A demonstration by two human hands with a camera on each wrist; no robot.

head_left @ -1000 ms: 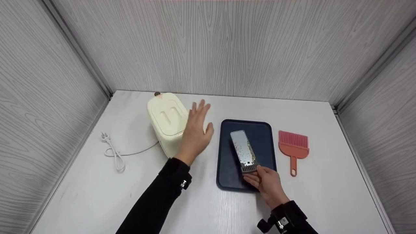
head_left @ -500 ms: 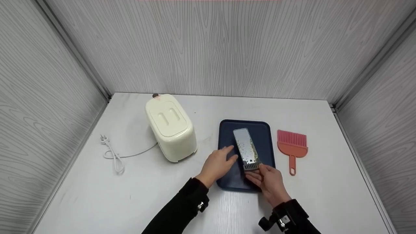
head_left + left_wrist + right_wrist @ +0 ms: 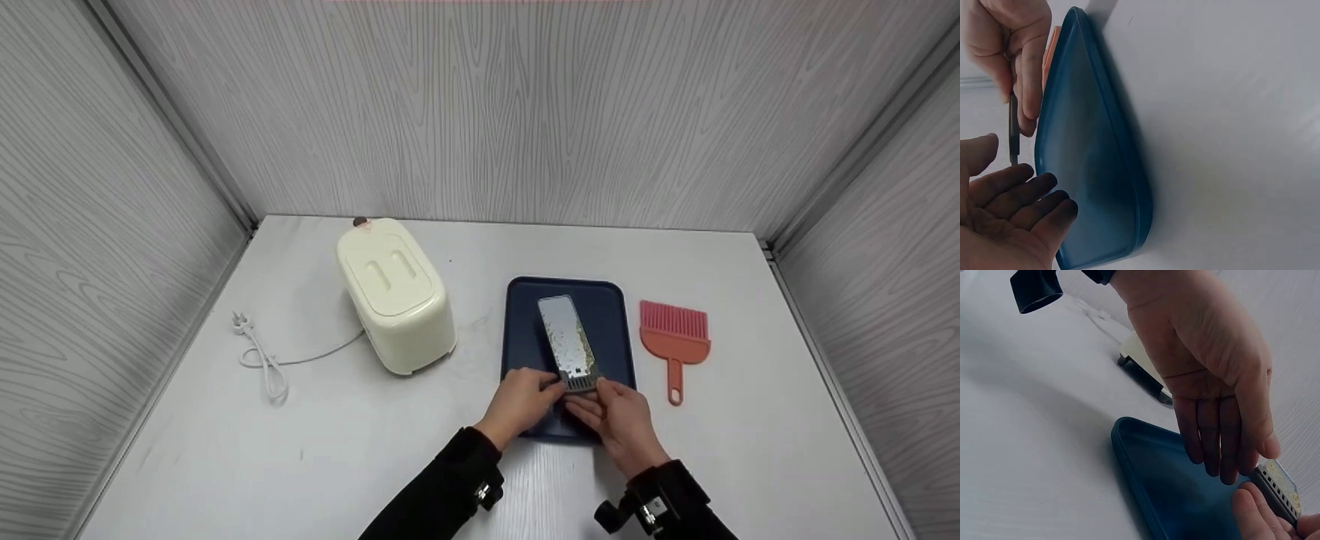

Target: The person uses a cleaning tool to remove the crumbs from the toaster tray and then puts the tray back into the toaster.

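Note:
In the head view, a thin metallic crumb tray [image 3: 568, 341], speckled with brownish crumbs, is held slanted over a dark blue serving tray [image 3: 607, 330]. My right hand [image 3: 626, 424] pinches the right end of its slotted dark grey handle [image 3: 580, 384], thumb on top and fingers underneath. My left hand [image 3: 519, 403] is at the left end of that handle, its thumb and fingertips around the corner. The right wrist view shows the left fingers [image 3: 1255, 512] below the handle edge. Up and to the left stands a cream lidded toaster [image 3: 394, 285].
A white power cord [image 3: 274, 375] with a plug lies left of the toaster. Right of the serving tray lies a coral dustpan [image 3: 676, 347] with a pink brush [image 3: 675, 319]. Grey wood-grain panels [image 3: 480, 112] enclose the white table [image 3: 300, 465] at the back and sides.
My left hand has moved from beside the toaster, right and toward me, to the left end of the crumb tray's handle. The right hand keeps its grip nearly in place.

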